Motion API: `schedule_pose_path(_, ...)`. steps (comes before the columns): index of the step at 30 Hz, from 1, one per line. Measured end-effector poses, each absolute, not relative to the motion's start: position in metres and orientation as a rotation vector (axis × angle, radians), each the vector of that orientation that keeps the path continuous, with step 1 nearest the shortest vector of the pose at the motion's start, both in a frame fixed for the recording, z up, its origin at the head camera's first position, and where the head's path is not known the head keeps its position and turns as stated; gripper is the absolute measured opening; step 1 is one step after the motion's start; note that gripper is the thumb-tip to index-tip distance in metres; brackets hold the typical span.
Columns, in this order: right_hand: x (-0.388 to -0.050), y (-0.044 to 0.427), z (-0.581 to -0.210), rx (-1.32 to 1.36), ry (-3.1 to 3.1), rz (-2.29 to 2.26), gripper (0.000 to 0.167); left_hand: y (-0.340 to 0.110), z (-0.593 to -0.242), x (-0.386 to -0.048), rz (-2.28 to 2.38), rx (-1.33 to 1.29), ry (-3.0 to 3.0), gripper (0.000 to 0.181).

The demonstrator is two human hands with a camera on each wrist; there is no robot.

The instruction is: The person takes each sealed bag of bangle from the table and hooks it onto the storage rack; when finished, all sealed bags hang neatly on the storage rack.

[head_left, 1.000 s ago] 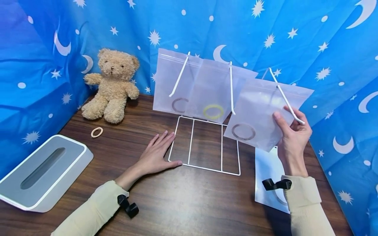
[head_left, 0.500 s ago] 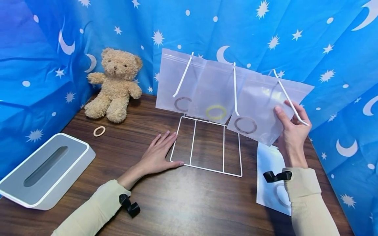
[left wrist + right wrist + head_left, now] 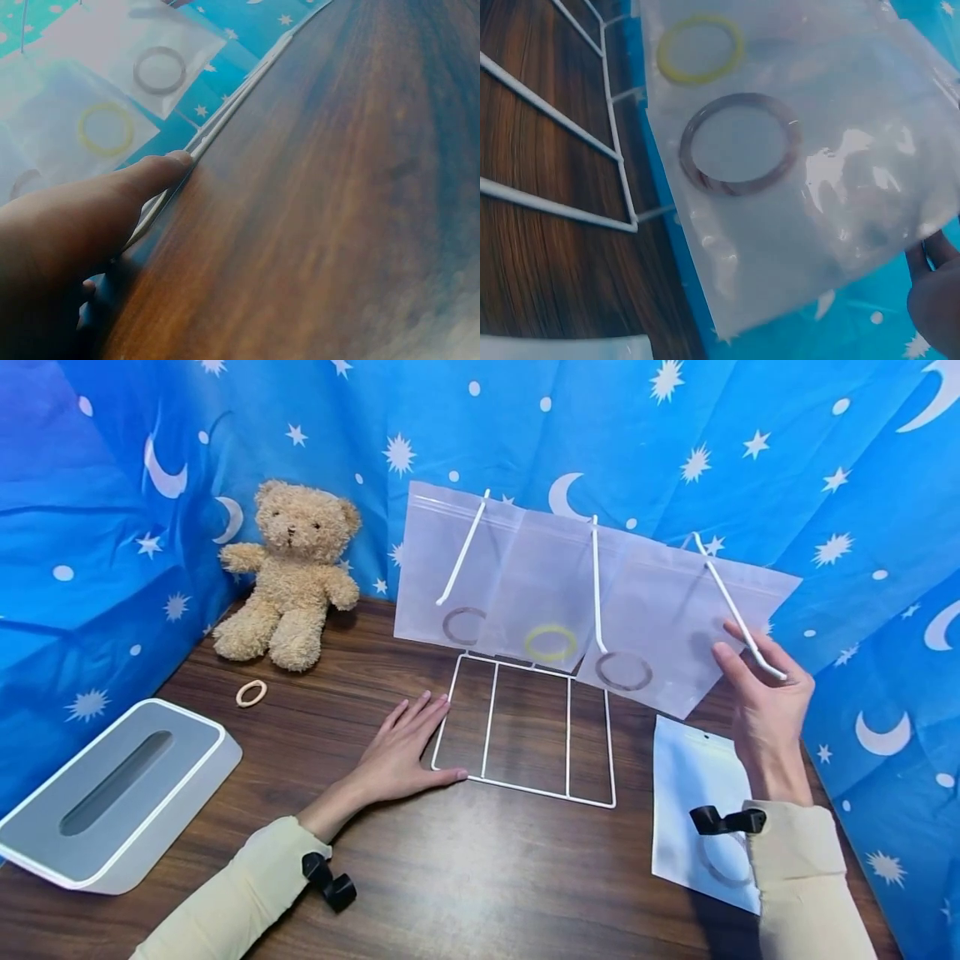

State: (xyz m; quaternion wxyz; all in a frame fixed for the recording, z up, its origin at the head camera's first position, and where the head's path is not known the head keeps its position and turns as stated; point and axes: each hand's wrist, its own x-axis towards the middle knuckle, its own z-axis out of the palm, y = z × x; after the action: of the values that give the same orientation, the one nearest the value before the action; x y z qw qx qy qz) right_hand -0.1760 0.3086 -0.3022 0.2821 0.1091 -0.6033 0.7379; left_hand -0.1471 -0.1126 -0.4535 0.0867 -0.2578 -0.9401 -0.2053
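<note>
Left grip [image 3: 401,752] lies spread against thin wire rack [image 3: 568,735]; unclear whether right grip [image 3: 772,710], at three o'clock, pinches filmy bag [image 3: 660,610].

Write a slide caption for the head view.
Left hand touching a white wire rack, right hand at the rightmost of three hanging bags, each showing a ring.

The curtain [image 3: 315,410] is patterned with white moons, stars and dots on blue; the counter [image 3: 525,877] is grained in dark brown. The rack [image 3: 567,735] is coated white. Through milky-white bags [image 3: 555,568], a yellow ring [image 3: 573,644] and brown rings [image 3: 649,672] are seen. The bear [image 3: 291,577] is coloured tan, the loose ring [image 3: 240,696] beige. The box [image 3: 157,785] is topped in grey, edged in white.
</note>
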Motion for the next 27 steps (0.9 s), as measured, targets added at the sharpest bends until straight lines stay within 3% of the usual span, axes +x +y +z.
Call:
schedule_pose_path(7, -0.146, 0.331, -0.299, 0.323, -1.541, 2.053, 0.05, -0.113, -0.452, -0.146, -0.608, -0.772, -2.804, 0.107)
schedule_pose_path(13, -0.115, 0.358, -0.323, 0.048, -1.862, 2.014, 0.053, -0.113, -0.451, -0.146, -0.614, -0.764, -2.815, 0.106)
schedule_pose_path(19, -0.089, 0.379, -0.358, -0.309, -2.733, 1.426, 0.069, -0.113, -0.451, -0.145, -0.61, -0.763, -2.812, 0.107)
schedule_pose_path(22, -0.083, 0.382, -0.37, -0.447, -2.854, 1.23, 0.079, -0.112, -0.451, -0.146, -0.603, -0.761, -2.811, 0.108)
schedule_pose_path(27, -0.08, 0.388, -0.384, -0.514, -2.967, 0.898, 0.079, -0.113, -0.452, -0.147, -0.608, -0.755, -2.831, 0.11)
